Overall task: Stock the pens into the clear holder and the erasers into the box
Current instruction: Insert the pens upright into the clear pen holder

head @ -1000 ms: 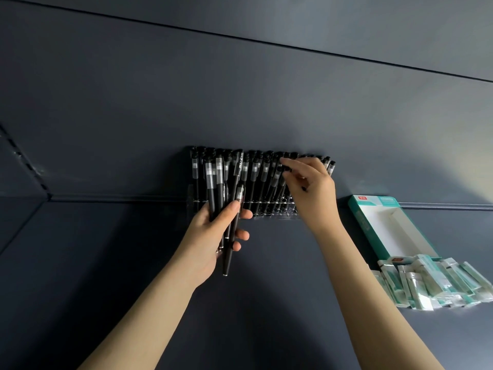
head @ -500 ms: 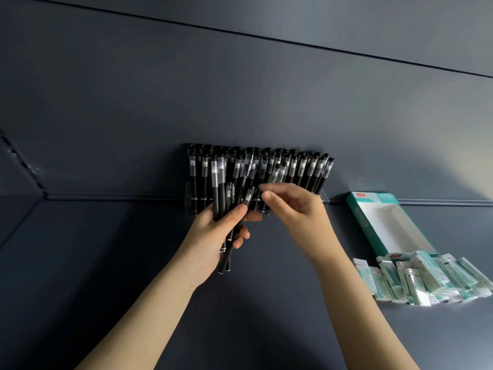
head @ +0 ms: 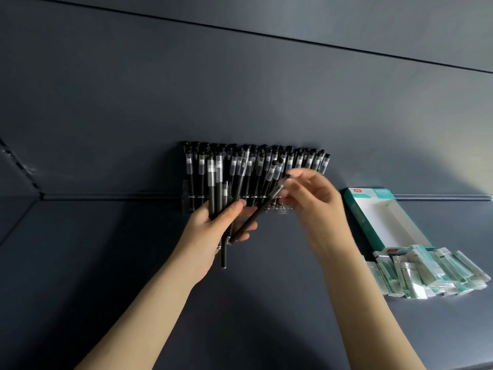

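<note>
Drawing a single pen (head: 262, 206) from the bundle (head: 217, 188) calls for an easy grip in the left hand (head: 213, 231), which holds the other pens upright just in front of the clear holder (head: 186, 198) at the back edge of the shelf (head: 106, 263). The right hand (head: 312, 206), blurred, seems to pinch that pen's top end. It should lift the pen clear, then lower it tip-down into a gap. The erasers (head: 426, 271) lie heaped before the open box (head: 373, 222), near the right edge.

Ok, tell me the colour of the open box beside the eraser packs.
The box is teal outside, white inside, with a small red label; head view.
</note>
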Action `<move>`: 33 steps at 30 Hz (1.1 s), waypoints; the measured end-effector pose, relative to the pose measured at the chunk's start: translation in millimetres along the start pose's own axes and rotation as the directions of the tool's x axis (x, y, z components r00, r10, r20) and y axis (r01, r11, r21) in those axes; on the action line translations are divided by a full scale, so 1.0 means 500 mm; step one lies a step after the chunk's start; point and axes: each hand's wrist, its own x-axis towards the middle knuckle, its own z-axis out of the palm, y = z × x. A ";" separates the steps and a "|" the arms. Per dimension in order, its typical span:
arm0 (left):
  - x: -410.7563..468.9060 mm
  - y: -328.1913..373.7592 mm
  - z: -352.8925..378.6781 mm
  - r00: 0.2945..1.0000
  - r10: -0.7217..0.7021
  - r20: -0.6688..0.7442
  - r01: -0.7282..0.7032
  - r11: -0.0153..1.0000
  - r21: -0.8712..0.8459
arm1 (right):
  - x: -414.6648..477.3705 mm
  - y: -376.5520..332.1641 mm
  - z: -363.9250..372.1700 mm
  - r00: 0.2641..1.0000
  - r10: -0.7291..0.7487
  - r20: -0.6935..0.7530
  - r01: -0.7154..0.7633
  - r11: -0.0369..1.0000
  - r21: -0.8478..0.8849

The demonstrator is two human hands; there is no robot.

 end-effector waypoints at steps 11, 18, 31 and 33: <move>0.004 -0.006 -0.006 0.999 -0.040 -0.037 0.042 0.996 0.079 | 0.047 -0.047 -0.073 0.889 -0.430 -0.158 0.363 0.871 -0.332; 0.001 -0.001 -0.001 0.998 -0.049 -0.026 0.052 0.989 0.137 | 0.060 -0.023 -0.061 0.881 -0.469 -0.060 0.385 0.786 -0.484; 0.006 -0.007 -0.006 0.997 -0.042 0.066 0.031 0.988 0.154 | 0.088 0.005 -0.042 0.935 -0.353 0.041 0.305 0.739 -0.600; 0.007 -0.008 -0.006 0.995 -0.038 0.097 0.022 0.986 0.163 | 0.091 0.010 -0.039 0.939 -0.335 0.080 0.306 0.705 -0.640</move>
